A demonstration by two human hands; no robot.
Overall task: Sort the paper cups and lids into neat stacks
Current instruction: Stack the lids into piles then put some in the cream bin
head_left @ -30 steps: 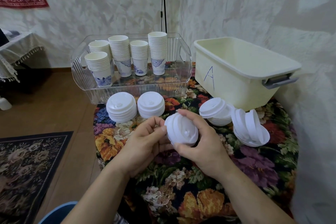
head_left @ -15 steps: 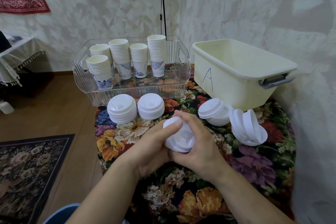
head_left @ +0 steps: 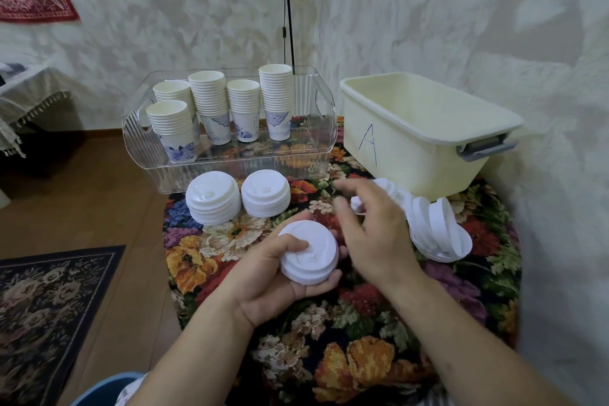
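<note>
White plastic lids (head_left: 309,254) sit as a short nested stack in our left hand (head_left: 280,277), thumb on top and fingers curled beneath, domes upward. Our right hand (head_left: 372,234) hovers just to the right with fingers spread and loosely bent, holding nothing, blurred. The loose lids (head_left: 438,234) lie further right, tipped on edge near the cream bin (head_left: 412,142), so the right hand is the nearer one. We judge it should fetch from there, while the two finished lid stacks (head_left: 237,199) wait up-left by the clear tray (head_left: 230,171).
</note>
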